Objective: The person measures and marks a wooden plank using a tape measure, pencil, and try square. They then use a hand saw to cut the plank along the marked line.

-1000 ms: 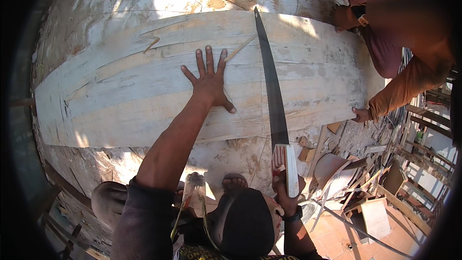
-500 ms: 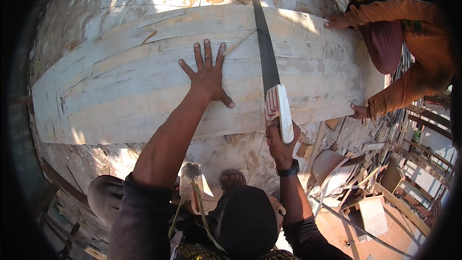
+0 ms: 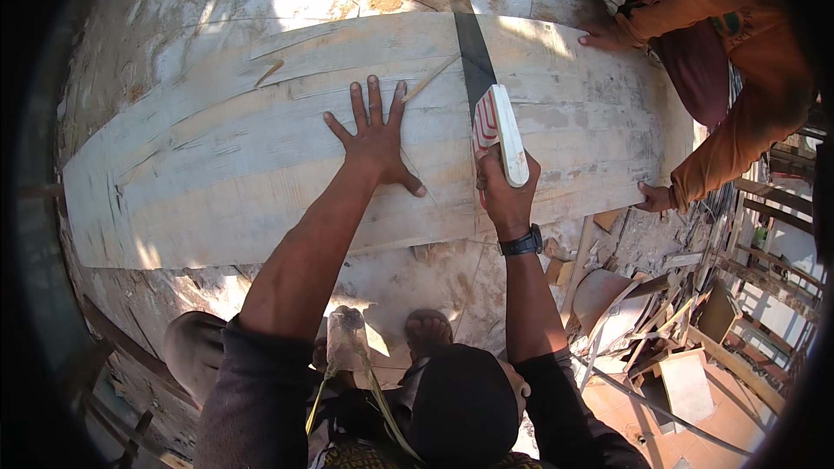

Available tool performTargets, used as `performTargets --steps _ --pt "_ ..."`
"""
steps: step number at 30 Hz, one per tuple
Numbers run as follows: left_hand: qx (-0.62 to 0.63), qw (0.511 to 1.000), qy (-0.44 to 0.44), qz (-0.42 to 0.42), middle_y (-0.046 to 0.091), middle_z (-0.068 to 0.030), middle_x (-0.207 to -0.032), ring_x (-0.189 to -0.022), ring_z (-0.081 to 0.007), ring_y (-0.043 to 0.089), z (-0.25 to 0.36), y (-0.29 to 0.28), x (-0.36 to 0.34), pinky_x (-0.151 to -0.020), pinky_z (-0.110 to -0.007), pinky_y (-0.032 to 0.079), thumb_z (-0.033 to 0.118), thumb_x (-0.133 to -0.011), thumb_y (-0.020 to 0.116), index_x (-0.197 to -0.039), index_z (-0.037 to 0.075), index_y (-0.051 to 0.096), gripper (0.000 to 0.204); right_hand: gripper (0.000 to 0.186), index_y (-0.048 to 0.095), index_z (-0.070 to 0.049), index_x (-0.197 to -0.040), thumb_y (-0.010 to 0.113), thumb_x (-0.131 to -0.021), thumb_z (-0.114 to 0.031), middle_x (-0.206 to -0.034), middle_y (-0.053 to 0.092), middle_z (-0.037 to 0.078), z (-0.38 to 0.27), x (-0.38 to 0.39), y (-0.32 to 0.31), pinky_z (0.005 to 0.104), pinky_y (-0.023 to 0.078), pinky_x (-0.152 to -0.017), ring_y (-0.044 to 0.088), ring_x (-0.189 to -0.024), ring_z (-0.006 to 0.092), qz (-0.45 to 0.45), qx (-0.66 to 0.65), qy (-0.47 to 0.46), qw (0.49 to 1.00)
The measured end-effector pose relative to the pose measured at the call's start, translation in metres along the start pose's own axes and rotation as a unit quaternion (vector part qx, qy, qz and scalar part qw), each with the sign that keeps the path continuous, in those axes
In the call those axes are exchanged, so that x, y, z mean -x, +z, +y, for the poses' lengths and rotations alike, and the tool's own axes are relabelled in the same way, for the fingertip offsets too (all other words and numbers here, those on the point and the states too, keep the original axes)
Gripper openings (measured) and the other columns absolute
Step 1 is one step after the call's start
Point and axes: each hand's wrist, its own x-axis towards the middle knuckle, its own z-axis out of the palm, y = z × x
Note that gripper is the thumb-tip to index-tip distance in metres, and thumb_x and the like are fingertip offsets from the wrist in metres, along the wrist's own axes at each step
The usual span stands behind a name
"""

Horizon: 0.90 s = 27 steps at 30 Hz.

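A long, weathered plywood sheet (image 3: pixel 217 148) lies crosswise in front of me, its surface pale and peeling. My left hand (image 3: pixel 373 148) presses flat on it, fingers spread, just left of the saw. In my right hand (image 3: pixel 508 191) is the white, red-striped handle of a hand saw (image 3: pixel 476 61), the fingers wrapped round it. The dark blade points away from me across the sheet, and its tip reaches past the far edge. Splinters of wood (image 3: pixel 430 78) lie between my left hand and the blade.
At the right end, a co-worker in an orange sleeve (image 3: pixel 730 156) has one hand (image 3: pixel 599 37) at the far edge and another (image 3: pixel 656 197) at the near edge of the sheet. Scrap wood (image 3: pixel 686 382) is heaped at the lower right. Dusty floor (image 3: pixel 452 282) surrounds the sheet.
My right hand has pushed the saw away from me, so its handle now sits over the sheet and its tip reaches farther out. My left hand stays in place.
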Motion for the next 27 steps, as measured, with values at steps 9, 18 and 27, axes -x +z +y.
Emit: performTargets --steps 9,18,27 --pt "-0.001 1.0 -0.023 0.004 -0.024 -0.0275 -0.166 -0.15 -0.0501 -0.027 -0.01 -0.002 0.008 -0.104 -0.087 -0.002 0.061 -0.034 0.099 -0.163 0.022 -0.018 0.178 0.015 0.07 0.004 -0.093 0.072 -0.083 -0.006 -0.073 0.068 0.006 0.011 0.112 -0.053 0.0293 0.052 -0.064 0.064 -0.065 0.0121 -0.028 0.099 0.055 0.993" --pt "-0.003 0.999 -0.038 -0.005 -0.022 -0.0253 -0.167 -0.152 -0.0473 -0.026 -0.015 -0.005 0.011 -0.104 -0.087 -0.005 0.061 -0.033 0.099 -0.165 0.022 -0.013 0.177 0.031 0.07 0.004 -0.109 0.071 -0.08 -0.006 -0.085 0.072 0.01 -0.017 0.15 -0.069 0.0311 0.054 -0.076 0.069 -0.08 0.0166 -0.031 0.089 0.085 0.992" --pt "0.01 1.0 -0.013 0.0 -0.023 -0.0254 -0.167 -0.151 -0.0481 -0.027 -0.008 0.004 0.004 -0.104 -0.087 -0.005 0.06 -0.034 0.099 -0.164 0.022 -0.014 0.177 0.017 0.061 0.002 -0.078 0.072 -0.086 -0.008 -0.066 0.057 -0.003 -0.018 0.031 -0.01 0.0276 0.041 -0.057 0.049 -0.06 0.0056 -0.014 0.033 0.03 0.999"
